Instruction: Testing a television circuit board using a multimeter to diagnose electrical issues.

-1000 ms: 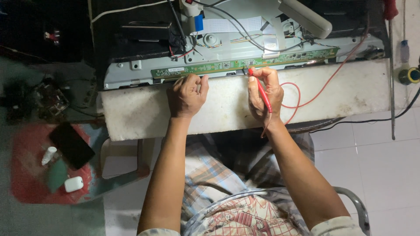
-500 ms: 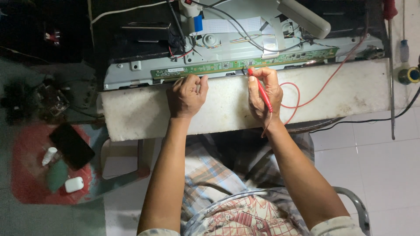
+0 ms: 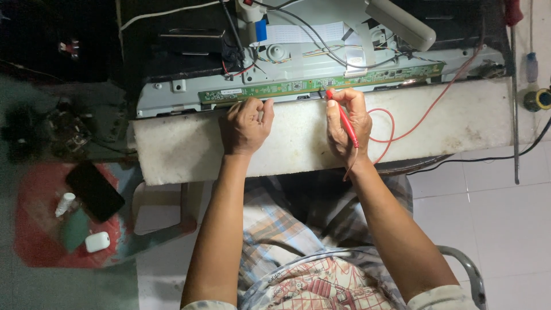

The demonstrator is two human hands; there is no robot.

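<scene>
Probing is the step I am judging to be in hand: my right hand [image 3: 347, 129] is pinching a red test probe [image 3: 344, 119] between thumb and fingers, its tip touching the long green circuit board [image 3: 321, 85] that is lying along the far edge of the white worktop [image 3: 172, 152]. The probe's thin red wire [image 3: 396, 123] is looping away toward three o'clock. My left hand [image 3: 247, 123] is sitting at nine o'clock from the right one, fingers curled together against the board's near edge; I cannot tell whether they are pinching anything. Behind the board, at twelve o'clock, a grey metal chassis [image 3: 172, 103] is carrying loose cables. Next, I am guessing, comes a steady slide of the tip to a neighbouring contact without slipping.
</scene>
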